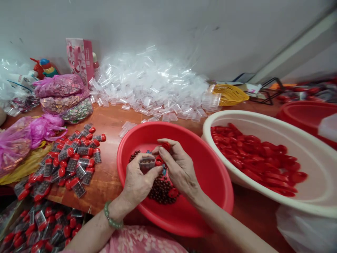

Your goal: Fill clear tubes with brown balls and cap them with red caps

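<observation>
My left hand (138, 182) is closed around a small clear plastic case (147, 162), whose open end faces up and shows dark contents. Pinched in the fingers of my right hand (181, 168) is a red cap (165, 146), just to the right of the case. Another red piece (158, 161) shows between the two hands; I cannot tell whether it is held. Both hands are over a red basin (214, 196). Dark brown beads (163, 191) lie in it, along with a red cap (173, 192) and small blue bits partly hidden by my fingers.
Filled cases with red caps (76, 158) are heaped at left, with more in a box below. Behind lie clear empty cases (158, 88) and a yellow basket (230, 95). A cream basin (318, 168) of red caps (252, 154) stands right. Pink bags (61, 86) sit at left.
</observation>
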